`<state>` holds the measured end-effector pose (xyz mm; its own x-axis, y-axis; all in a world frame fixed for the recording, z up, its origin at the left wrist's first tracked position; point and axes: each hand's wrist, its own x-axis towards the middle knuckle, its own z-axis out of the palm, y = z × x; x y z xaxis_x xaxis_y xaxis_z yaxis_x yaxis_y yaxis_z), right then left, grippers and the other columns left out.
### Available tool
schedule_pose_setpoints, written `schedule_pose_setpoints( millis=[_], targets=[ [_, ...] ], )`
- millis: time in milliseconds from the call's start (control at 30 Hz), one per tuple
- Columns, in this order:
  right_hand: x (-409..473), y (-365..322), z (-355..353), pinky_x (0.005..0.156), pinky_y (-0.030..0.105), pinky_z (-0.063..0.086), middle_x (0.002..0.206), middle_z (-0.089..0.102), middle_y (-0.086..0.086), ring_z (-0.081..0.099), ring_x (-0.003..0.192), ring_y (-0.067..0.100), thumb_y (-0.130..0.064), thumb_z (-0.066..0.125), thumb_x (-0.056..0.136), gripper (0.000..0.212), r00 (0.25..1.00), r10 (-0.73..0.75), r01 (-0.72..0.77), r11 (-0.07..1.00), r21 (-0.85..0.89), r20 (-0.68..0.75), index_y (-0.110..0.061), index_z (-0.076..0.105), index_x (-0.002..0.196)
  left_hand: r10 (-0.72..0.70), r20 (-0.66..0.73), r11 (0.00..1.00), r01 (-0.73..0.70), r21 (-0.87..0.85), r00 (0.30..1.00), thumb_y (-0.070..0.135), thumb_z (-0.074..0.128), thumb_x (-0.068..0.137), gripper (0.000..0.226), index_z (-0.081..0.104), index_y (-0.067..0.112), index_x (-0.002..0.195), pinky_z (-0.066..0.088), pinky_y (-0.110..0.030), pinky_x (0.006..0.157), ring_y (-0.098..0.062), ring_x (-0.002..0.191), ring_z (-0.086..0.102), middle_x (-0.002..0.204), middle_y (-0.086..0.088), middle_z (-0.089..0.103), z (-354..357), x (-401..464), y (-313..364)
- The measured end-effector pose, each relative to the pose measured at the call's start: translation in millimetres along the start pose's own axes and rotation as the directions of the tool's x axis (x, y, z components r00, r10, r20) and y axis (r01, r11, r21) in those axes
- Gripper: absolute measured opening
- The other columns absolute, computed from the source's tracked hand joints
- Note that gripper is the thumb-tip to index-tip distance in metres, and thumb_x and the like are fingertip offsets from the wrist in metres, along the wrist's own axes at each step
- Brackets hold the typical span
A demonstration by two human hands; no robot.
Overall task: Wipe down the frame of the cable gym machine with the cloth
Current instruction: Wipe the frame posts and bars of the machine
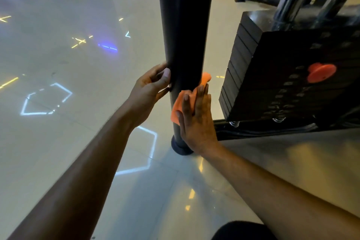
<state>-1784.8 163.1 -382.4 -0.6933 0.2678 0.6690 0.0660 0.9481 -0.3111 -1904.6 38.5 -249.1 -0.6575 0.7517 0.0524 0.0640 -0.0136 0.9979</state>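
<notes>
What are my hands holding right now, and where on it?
The left hand grips the black upright post low down. The right hand presses the orange cloth flat against the post, fingers straight.

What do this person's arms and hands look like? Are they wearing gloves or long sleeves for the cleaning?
No gloves and no sleeves in view: both forearms are bare from the frame's edge to the wrists. The left hand and right hand are bare too, with no rings, watch or wristband showing. The nails look short and unpainted.
</notes>
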Motion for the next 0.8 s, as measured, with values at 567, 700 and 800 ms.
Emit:
schedule_pose_setpoints(
  millis=[567, 700, 800],
  targets=[
    [-49, 11, 45, 0.125, 0.071, 0.030, 0.173, -0.020, 0.025, -0.011, 0.163, 0.052, -0.037, 0.058, 0.112, 0.088, 0.997, 0.079, -0.079, 0.993, -0.089, 0.007, -0.017, -0.007, 0.167, -0.023, 0.040, 1.000, 0.024, -0.020, 0.999, 0.038, 0.050, 0.114, 0.045, 0.054, 0.020, 0.156, 0.046, -0.038, 0.121, -0.013, 0.140, 0.059, 0.149, 0.005, 0.065, 0, 4, -40],
    [-26, -5, 39, 0.130, 0.068, 0.016, 0.174, -0.030, 0.021, -0.005, 0.164, 0.055, -0.036, 0.052, 0.116, 0.096, 0.994, 0.106, -0.105, 0.994, 0.010, -0.036, -0.022, -0.027, 0.168, -0.048, 0.075, 0.999, 0.049, -0.014, 0.996, 0.039, 0.047, 0.115, 0.047, 0.050, 0.019, 0.158, 0.044, -0.040, 0.122, -0.016, 0.144, 0.056, 0.152, 0.001, 0.063, 5, 0, -58],
    [-6, -10, 30, 0.133, 0.064, 0.013, 0.173, -0.038, 0.015, -0.012, 0.165, 0.046, -0.039, 0.054, 0.115, 0.102, 0.982, 0.131, -0.126, 0.991, 0.046, -0.134, -0.025, -0.034, 0.165, -0.064, 0.078, 0.998, 0.065, -0.013, 0.995, 0.038, 0.046, 0.116, 0.048, 0.049, 0.016, 0.158, 0.043, -0.046, 0.124, -0.020, 0.145, 0.056, 0.153, -0.003, 0.062, 4, -3, -67]
  ],
)
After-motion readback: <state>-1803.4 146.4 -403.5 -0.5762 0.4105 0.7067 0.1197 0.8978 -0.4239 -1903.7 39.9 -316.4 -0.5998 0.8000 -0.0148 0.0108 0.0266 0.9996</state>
